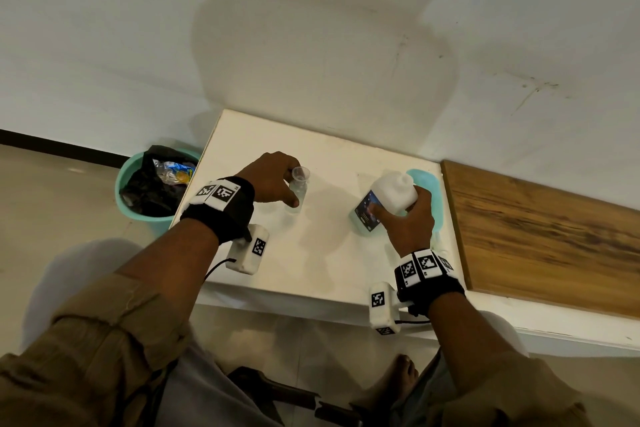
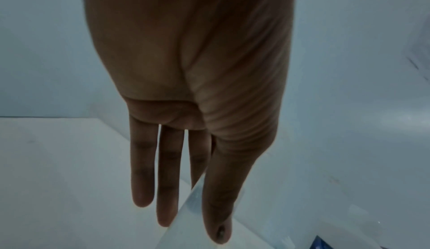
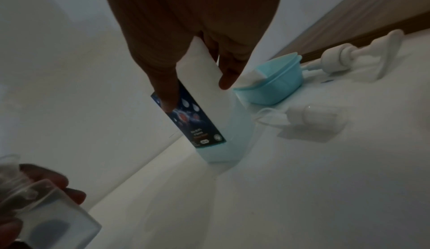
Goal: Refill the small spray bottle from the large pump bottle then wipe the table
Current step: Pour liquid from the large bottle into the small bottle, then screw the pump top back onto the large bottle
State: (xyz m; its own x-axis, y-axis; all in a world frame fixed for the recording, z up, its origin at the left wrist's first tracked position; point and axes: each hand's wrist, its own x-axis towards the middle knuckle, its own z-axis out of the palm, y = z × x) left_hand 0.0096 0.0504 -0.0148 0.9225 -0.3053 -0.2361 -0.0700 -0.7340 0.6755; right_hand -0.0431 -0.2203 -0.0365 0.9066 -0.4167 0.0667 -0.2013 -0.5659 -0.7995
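Left hand [image 1: 273, 177] grasped the small spray bottle [image 1: 298, 189], frame centre; right hand [image 1: 408, 222] grasped the uncapped large pump bottle [image 1: 384, 204], right of centre, on white table [image 1: 322, 253].

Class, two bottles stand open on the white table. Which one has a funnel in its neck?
The small clear bottle steadied by the left hand: a clear funnel sits in it. The large labelled bottle in the right hand has a bare neck.

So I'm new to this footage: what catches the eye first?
The right hand grips the large bottle, tilted, pump off, on the white table. The left hand steadies the small bottle with a funnel in it. A teal bin stands left.
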